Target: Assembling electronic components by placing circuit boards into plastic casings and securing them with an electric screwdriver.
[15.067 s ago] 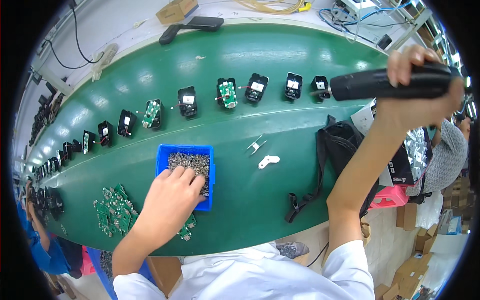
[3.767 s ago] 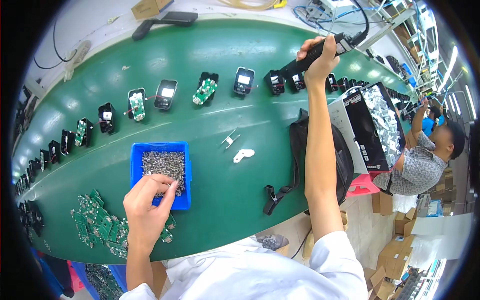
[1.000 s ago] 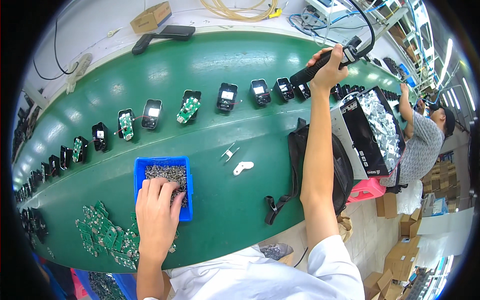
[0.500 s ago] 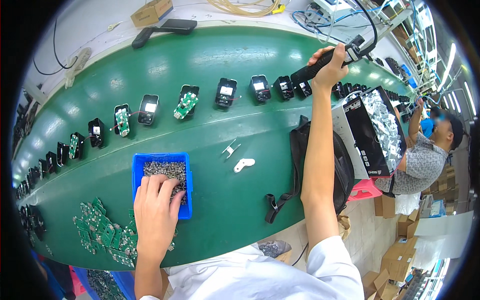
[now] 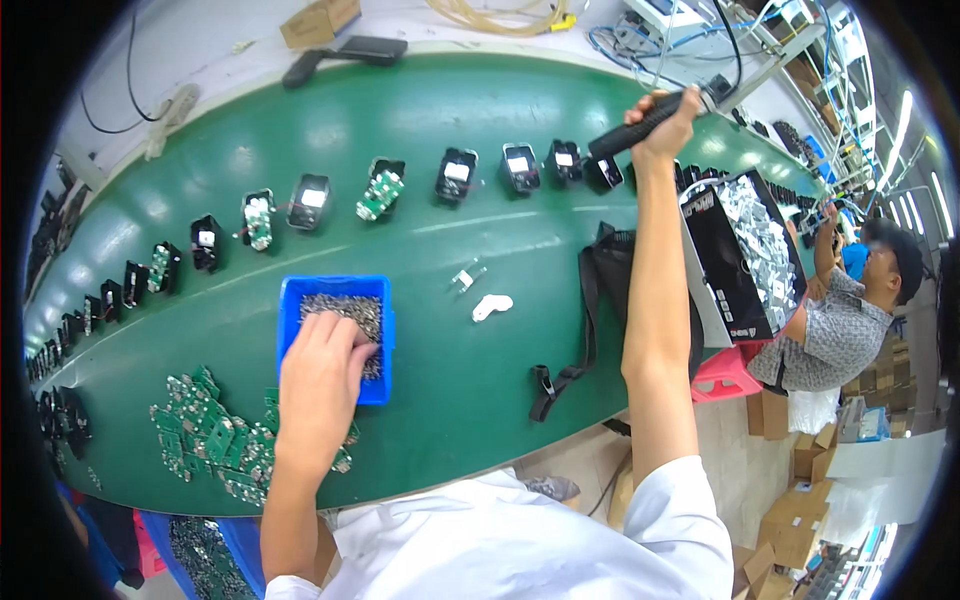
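My left hand (image 5: 320, 385) reaches into a blue plastic bin (image 5: 387, 330) of small metal screws (image 5: 350, 304). Its fingers are bent and drawn together with the thumb over the screws; what lies between the fingertips is hidden. Out at the far right, my right hand (image 5: 666, 128) is wrapped around a black corded electric screwdriver (image 5: 628, 136). The tool's front end points left, toward an open black housing (image 5: 603, 174) in a long row. Several housings hold green circuit boards, such as this board (image 5: 380, 194). White labels show in others.
Loose green circuit boards (image 5: 215, 430) lie left of the bin. A clear plastic piece (image 5: 467, 277) and a white part (image 5: 492, 307) rest mid-table. A black bag (image 5: 612, 290) and a carton of pale metal parts (image 5: 742, 260) stand at right, near a co-worker (image 5: 840, 310).
The view has shifted, so the table's things sit slightly differently in it. My left fingers have drawn closer together over the screws. My right hand still grips the screwdriver by the row.
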The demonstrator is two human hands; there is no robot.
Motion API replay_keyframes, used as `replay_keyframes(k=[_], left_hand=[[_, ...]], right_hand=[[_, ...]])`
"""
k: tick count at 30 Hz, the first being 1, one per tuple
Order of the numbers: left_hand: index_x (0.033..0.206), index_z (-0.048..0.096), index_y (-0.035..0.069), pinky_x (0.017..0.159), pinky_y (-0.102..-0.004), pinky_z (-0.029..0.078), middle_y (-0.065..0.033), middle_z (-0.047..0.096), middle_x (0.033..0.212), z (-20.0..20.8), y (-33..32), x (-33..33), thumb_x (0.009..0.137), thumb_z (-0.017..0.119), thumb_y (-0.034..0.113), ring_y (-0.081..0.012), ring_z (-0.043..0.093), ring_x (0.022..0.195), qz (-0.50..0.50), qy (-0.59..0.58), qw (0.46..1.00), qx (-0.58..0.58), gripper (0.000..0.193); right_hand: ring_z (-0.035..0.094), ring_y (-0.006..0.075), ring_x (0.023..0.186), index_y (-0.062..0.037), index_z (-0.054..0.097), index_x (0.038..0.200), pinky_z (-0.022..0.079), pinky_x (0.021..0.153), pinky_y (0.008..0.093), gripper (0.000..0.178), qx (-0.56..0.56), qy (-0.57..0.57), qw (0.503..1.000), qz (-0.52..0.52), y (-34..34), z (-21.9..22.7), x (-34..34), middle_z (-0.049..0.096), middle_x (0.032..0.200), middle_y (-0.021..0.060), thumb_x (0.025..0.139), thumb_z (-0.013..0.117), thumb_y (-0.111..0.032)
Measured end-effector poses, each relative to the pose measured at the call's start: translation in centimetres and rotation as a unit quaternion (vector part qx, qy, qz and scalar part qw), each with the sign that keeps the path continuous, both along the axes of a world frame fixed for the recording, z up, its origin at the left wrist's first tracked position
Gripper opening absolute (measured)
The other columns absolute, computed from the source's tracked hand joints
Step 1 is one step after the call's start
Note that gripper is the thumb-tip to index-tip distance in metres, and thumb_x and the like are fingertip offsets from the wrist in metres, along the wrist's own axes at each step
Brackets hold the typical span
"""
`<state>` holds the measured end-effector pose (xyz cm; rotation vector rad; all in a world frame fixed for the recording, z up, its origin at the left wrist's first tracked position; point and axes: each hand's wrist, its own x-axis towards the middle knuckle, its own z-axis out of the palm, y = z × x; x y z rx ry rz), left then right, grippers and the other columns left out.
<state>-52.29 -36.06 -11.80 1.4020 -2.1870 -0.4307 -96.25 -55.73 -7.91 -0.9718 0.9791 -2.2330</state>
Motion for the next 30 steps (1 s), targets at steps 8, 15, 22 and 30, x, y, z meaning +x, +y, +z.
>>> replay_keyframes(k=[8, 15, 22, 30], left_hand=[[0.095, 0.060, 0.004, 0.078, -0.0377, 0.050, -0.0071, 0.063, 0.096, 1.1, 0.2, 0.0, 0.088, 0.071, 0.003, -0.0259, 0.058, 0.085, 0.041, 0.028, 0.998, -0.032, 0.013], [0.098, 0.065, 0.003, 0.077, -0.0352, 0.052, -0.0060, 0.070, 0.102, 1.6, 0.4, -0.8, 0.088, 0.071, 0.002, -0.0234, 0.061, 0.085, 0.054, 0.034, 0.995, -0.077, 0.012], [0.096, 0.072, 0.002, 0.075, -0.0318, 0.055, -0.0088, 0.076, 0.101, 1.3, 1.0, -1.4, 0.084, 0.075, -0.004, -0.0211, 0.069, 0.084, 0.052, 0.232, 0.971, -0.006, 0.013], [0.096, 0.077, 0.001, 0.073, -0.0287, 0.057, -0.0153, 0.078, 0.101, 0.4, 3.6, -4.0, 0.078, 0.080, -0.008, -0.0235, 0.075, 0.088, -0.126, 0.497, 0.854, 0.090, 0.020]], right_hand=[[0.050, 0.0107, 0.045, -0.0080, 0.065, 0.097, 0.041, 0.045, 0.0241, 0.064, -0.192, 0.013, 0.897, 0.397, 6.9, 8.1, 5.3, 0.056, 0.065, 0.0015, 0.092, 0.055, -0.071], [0.055, 0.0157, 0.041, -0.0036, 0.059, 0.098, 0.052, 0.039, 0.0312, 0.044, -0.265, 0.043, 0.823, 0.500, 15.9, 11.3, 12.9, 0.061, 0.065, 0.0066, 0.089, 0.068, -0.046], [0.062, 0.0193, 0.059, -0.0065, 0.055, 0.114, 0.056, 0.048, 0.0289, 0.053, -0.284, 0.136, 0.749, 0.583, 17.3, 10.5, 12.0, 0.063, 0.088, 0.0100, 0.107, 0.043, -0.057], [0.059, 0.0220, 0.046, -0.0026, 0.054, 0.102, 0.054, 0.039, 0.0325, 0.036, -0.251, 0.006, 0.783, 0.569, 18.3, 8.9, 12.6, 0.063, 0.074, 0.0115, 0.097, 0.059, -0.038]])
